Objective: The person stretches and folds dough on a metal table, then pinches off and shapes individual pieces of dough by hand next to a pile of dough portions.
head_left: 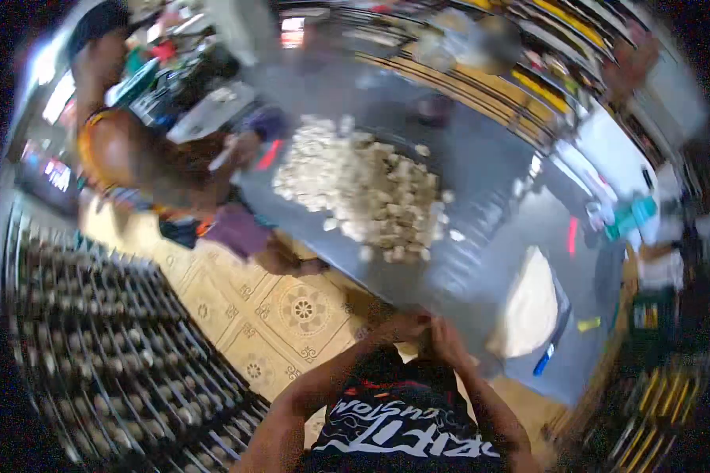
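Rack of pale lumps, pieces heaped on table, wearer's hands at its edge, grip too blurred to tell.

Shows cream on dough slab and dough pieces, grey on tabletop, blue on knife handle, white-lettered black on shirt, floral-patterned yellowish beige on floor tiles

From the near edge, where both hands are, a bare lane of table runs far between the pieces and the dough. It widens beyond, right of the pieces. Left, the heaped pieces block a low pass, with a co-worker's arm past them. Right, the dough and knife obstruct; the bottle stands farther right.
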`<state>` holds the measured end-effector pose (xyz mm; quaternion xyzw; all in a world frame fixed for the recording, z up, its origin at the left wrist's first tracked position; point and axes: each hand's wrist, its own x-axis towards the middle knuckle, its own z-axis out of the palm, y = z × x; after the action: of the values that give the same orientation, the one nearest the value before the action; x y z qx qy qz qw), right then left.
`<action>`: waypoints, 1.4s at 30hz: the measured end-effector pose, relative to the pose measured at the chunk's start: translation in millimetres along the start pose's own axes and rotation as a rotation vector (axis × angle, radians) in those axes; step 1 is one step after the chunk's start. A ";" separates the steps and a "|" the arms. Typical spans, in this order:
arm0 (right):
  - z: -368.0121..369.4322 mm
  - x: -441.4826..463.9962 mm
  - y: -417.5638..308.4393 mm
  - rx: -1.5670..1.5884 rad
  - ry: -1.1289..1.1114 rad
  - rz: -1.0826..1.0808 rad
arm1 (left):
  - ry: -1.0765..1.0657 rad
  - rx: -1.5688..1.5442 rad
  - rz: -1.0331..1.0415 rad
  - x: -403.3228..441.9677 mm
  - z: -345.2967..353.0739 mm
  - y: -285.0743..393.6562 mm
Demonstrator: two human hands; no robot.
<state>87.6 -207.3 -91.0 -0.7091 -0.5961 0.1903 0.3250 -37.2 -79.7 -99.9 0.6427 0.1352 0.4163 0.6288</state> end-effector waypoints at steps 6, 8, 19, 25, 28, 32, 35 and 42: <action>-108.5 -49.4 -28.5 0.058 -0.080 0.750 | -0.498 0.328 -0.817 31.8 50.2 16.1; -120.4 -59.3 17.8 0.296 0.424 0.636 | -0.506 0.384 -0.968 73.2 81.1 37.3; -257.7 -83.2 112.2 0.472 0.405 0.801 | -1.143 0.643 -0.769 139.8 180.1 -42.1; -281.7 10.8 163.3 0.305 0.504 0.536 | -0.352 0.808 0.288 272.2 279.0 -139.1; -255.1 44.0 218.8 0.255 0.474 0.496 | -0.715 0.990 -0.317 297.9 306.4 -136.4; -279.9 43.4 214.4 0.309 0.290 0.594 | -0.685 0.869 -0.153 250.9 298.4 -79.5; -272.1 39.8 191.3 0.102 0.239 0.557 | -0.742 0.597 0.165 166.6 245.4 -12.3; -156.9 0.6 81.9 -0.481 0.117 0.172 | -0.527 0.178 -0.748 65.8 25.7 51.8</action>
<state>250.0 -249.8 -34.9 -0.8238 -0.5420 0.0285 0.1636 3.3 -60.6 -24.7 0.6853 0.2283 -0.0298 0.6909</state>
